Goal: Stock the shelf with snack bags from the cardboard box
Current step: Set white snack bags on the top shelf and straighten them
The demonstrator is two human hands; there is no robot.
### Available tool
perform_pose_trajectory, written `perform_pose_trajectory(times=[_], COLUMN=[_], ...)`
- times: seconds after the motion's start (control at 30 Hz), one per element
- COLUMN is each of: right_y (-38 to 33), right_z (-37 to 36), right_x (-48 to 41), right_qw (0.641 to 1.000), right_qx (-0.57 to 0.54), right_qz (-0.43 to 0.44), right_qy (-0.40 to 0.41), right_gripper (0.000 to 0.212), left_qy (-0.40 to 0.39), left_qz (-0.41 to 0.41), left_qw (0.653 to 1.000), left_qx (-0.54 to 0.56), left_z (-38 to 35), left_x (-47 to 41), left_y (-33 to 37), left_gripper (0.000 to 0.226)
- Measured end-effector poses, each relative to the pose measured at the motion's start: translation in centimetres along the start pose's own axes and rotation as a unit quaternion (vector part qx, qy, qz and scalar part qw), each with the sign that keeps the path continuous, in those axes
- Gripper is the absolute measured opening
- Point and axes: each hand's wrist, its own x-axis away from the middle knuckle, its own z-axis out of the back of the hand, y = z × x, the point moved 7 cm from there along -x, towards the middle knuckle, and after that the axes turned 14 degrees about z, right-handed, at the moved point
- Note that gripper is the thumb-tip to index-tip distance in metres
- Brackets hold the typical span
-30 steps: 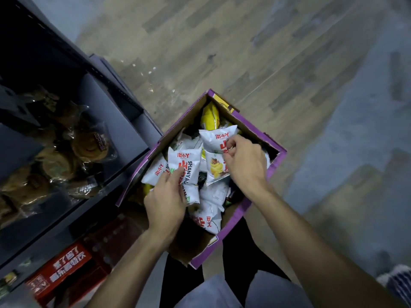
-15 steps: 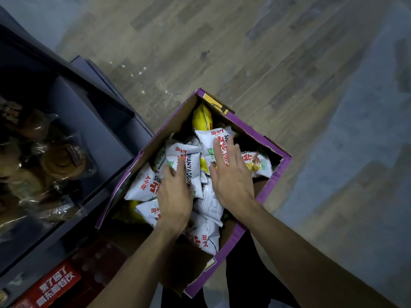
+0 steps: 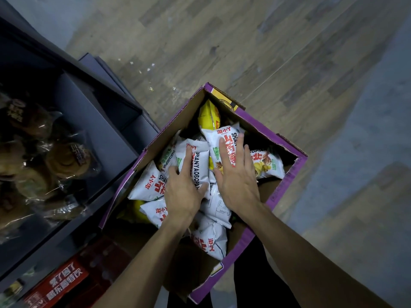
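Gripping a white snack bag (image 3: 198, 161), the left hand (image 3: 183, 194) is sitting inside the cardboard box (image 3: 287, 187). Beside it, the right hand (image 3: 238, 183) is pressing, fingers straight, on a second snack bag (image 3: 224, 138).

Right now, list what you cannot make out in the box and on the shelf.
Head view only.
- Cardboard box floor: hidden under white snack bags, left hand and right hand.
- Left hand's grip: its palm covers the bag, hold unclear.
- Yellow bag: mostly covered by white bags, print unreadable.
- Pastries on the shelf: dim, blurred, labels unreadable.
- Red carton: cut off by the bottom edge.
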Motion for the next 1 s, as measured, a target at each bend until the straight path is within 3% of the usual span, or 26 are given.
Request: perform_pose_trajectory(times=[0.27, 0.43, 0.57, 0.83, 1.0], right_y=[0.4, -0.6, -2.0, -4.6, -6.3], right_z=[1.9, 3.2, 6.4, 15.5, 18.9], right_x=[0.2, -0.1, -0.3, 3.1, 6.3], right_qw=[0.998, 0.994, 0.996, 0.998, 0.997], right_qx=[-0.060, 0.002, -0.030, -0.018, -0.011], right_qz=[-0.020, -0.067, -0.041, 0.019, 0.053], right_qy=[0.027, -0.082, -0.078, -0.058, -0.047], right_gripper=[0.065, 0.068, 0.057, 0.056, 0.055], left_qy=[-0.010, -0.005, -0.006, 0.060, 0.100], left_qz=[-0.009, -0.003, 0.011, 0.075, 0.110], left_qw=[1.000, 1.000, 0.999, 0.994, 0.989], left_qx=[0.018, -0.021, -0.039, 0.044, -0.001], left_z=[-0.5, 0.8, 3.7, 10.9, 13.7], left_x=[0.1, 1.4, 4.4, 11.6, 16.0], left_y=[-0.1, -0.5, 0.0, 1.1, 0.3], left_gripper=[0.094, 0.089, 0.081, 0.074, 0.069])
